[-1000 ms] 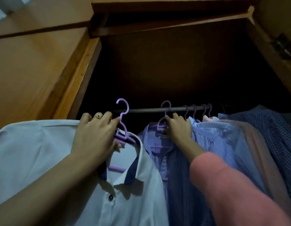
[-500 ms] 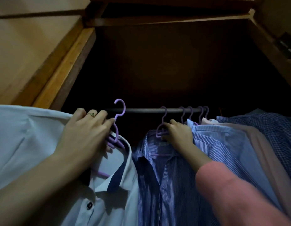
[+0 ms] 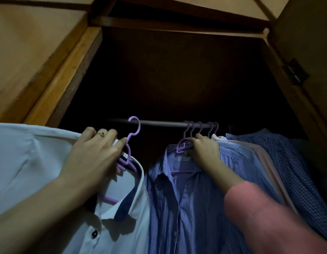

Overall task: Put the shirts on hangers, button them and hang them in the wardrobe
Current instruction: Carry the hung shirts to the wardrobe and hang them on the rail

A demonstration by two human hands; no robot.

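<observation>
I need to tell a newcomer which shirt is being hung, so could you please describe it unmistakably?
Find the wardrobe rail. Left of the hung shirts, the left hand holds a white shirt on a purple hanger. Only it has a navy collar lining.

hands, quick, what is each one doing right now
Left hand: grips the purple hanger carrying the white shirt.
Right hand: holds the striped shirt's hanger.

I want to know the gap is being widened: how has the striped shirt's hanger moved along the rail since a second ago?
Yes. The striped shirt's hanger, held by the right hand, has slid right along the rail and now bunches against the other hooks.
</observation>
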